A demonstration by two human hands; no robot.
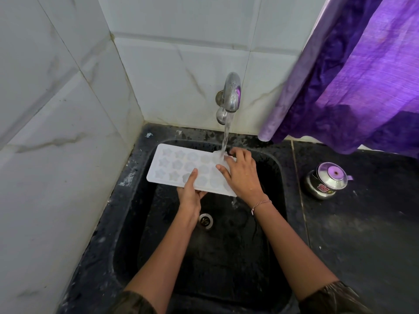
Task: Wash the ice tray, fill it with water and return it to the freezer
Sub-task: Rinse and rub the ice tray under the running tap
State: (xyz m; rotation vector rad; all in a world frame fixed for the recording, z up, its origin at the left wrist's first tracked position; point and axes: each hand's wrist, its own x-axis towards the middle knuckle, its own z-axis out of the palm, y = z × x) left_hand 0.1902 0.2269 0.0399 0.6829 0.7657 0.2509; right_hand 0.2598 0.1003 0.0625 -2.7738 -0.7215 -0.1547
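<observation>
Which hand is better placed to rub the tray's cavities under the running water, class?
Probably the right hand: it lies spread on top of the white plastic ice tray, fingers beside where the stream from the chrome tap lands. The left hand grips the tray's near edge, supporting it.

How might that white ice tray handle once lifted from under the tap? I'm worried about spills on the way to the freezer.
The ice tray looks thin and long, so it may flex if held at one end. It is wet under the running water, so probably slippery. The left hand and right hand both steady it; the shallow moulds would likely slop if tilted.
</observation>
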